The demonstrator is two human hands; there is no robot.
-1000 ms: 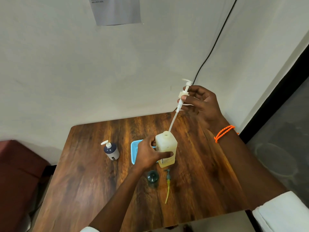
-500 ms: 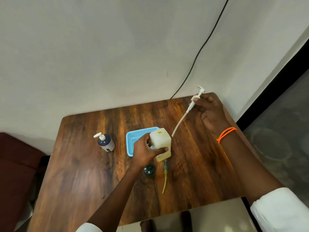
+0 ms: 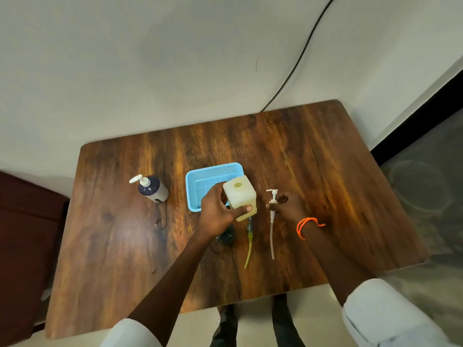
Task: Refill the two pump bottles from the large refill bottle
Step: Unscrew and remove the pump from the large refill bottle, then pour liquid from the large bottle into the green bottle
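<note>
Both forearms, white sleeves rolled up, reach forward from the near edge over the wooden table (image 3: 325,156).

Left hand (image 3: 218,214): palm down, fingers and thumb wrapped around the large refill bottle (image 3: 240,196), gripping it. The bottle is pale, square-shouldered, upright, mouth uncapped; it stands near table centre, at the near right corner of the blue basket (image 3: 198,179).

Right hand (image 3: 288,206): orange bracelet (image 3: 307,225) at the wrist, fingers curled on the collar of the white pump head (image 3: 272,199), holding it. The pump's dip tube (image 3: 272,236) runs toward the near edge, low over the tabletop; whether it touches the wood cannot be told.

Near items: a green-tubed pump (image 3: 248,244) lies flat between the two arms; a small dark green bottle (image 3: 225,236) stands just near of the left hand, partly hidden by the wrist.

Left: dark pump bottle (image 3: 152,188), white pump fitted, well apart from the basket.

Far: a black cable (image 3: 300,56) runs down the wall.
</note>
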